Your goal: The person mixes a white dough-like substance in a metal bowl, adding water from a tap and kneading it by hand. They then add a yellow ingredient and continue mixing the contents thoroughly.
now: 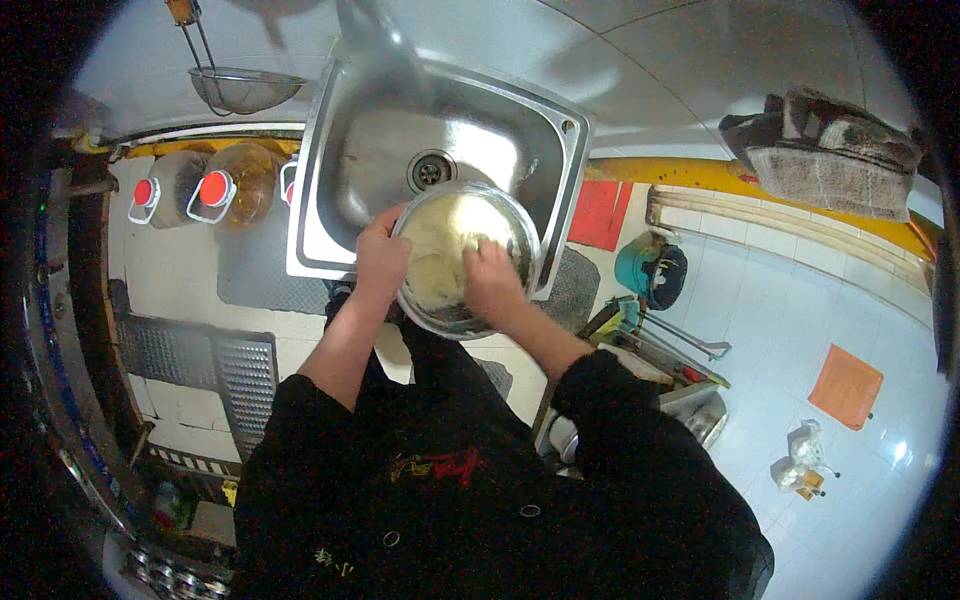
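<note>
A round metal bowl (532,259) is held over the near edge of a stainless steel sink (360,150). My left hand (384,255) grips the bowl's left rim, thumb on top. Inside the bowl lies a pale yellowish mass (435,277), which could be dough or batter; its exact kind is unclear. My right hand (491,281) reaches in over the right rim, its fingers bent down at the pale contents. Those fingers are blurred, and whether they close on anything cannot be made out. The sink's drain (432,172) shows just beyond the bowl.
A wire strainer (247,90) hangs at the upper left. Below it stand large plastic bottles (244,184) with red caps. A cloth (832,172) hangs at the upper right. On the right are a teal bin (636,266) and a rack of kitchen items (637,360).
</note>
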Available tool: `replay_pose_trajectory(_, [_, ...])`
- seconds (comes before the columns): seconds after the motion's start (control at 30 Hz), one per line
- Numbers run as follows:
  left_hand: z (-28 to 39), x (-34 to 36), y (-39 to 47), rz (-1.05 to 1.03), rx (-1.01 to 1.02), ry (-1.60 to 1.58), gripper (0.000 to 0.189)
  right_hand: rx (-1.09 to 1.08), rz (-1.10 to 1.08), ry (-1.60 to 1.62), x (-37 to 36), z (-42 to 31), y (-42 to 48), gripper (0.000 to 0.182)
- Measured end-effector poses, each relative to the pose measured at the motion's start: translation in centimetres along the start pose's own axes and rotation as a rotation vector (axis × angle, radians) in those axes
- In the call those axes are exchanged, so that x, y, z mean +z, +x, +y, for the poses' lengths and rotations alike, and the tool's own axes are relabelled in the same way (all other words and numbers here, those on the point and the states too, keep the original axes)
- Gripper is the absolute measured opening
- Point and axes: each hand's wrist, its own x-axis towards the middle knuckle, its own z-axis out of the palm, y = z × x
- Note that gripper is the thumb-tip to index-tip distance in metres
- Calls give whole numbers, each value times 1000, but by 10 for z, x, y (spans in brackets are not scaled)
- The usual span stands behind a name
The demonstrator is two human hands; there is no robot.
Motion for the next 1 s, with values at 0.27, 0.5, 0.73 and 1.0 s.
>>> replay_pose_trajectory(0.27, [20,13,-3,-40,59,166,50,-331,12,-114,-7,17,42,30])
replay_pose_trajectory(0.5, [-9,24,-9,-54,7,-22,50,260,-281,237,17,-3,-5,40])
replay_pose_trajectory(0.73, [-14,21,-12,-64,33,-87,50,297,-335,185,-23,17,15,32])
replay_pose_trajectory(1.0, [-11,25,-10,-106,65,-68,49,118,-126,48,2,6,47,46])
